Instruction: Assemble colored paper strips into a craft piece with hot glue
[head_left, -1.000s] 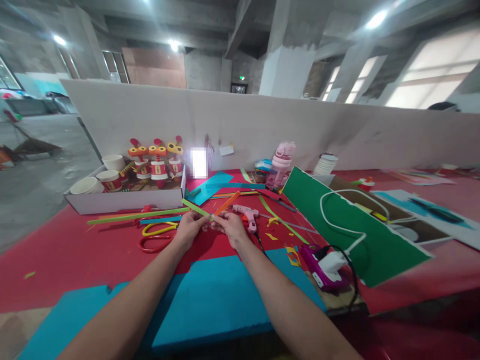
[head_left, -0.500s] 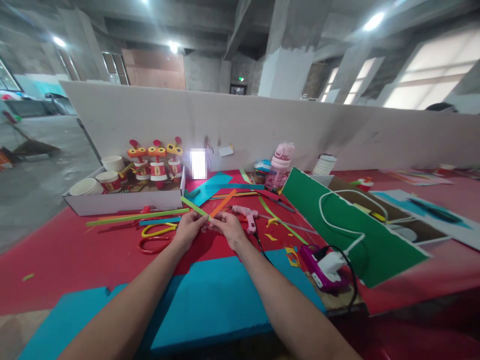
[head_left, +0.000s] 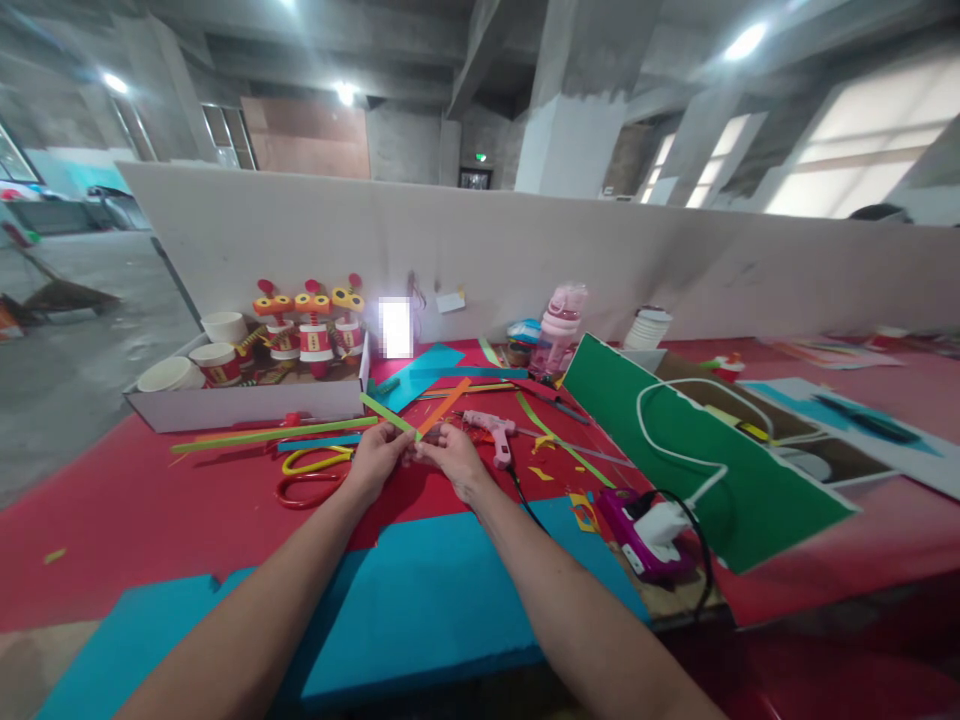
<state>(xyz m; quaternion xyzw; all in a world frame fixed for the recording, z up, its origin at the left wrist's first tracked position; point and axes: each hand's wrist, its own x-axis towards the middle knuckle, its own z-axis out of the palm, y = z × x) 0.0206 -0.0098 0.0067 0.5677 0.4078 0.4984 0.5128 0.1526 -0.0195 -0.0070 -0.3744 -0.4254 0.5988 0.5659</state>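
Over the red tabletop my left hand and my right hand meet, fingertips pinched together. Between them are a green paper strip and an orange paper strip, joined in a V where the fingers press. The green one slants up to the left, the orange one up to the right. Fingers partly hide the join. Just right of my right hand lies a pink glue gun. Scissors with yellow and red handles rest left of my left hand. Long green strips lie beyond them.
A white box at the left holds paper cups and several cup figures. A green board leans at the right, near a purple power strip with cables. A pink bottle stands behind. Blue foam lies in front.
Almost nothing differs. Both hands keep their pinch on the joined strips, with only a very slight shift of the view.
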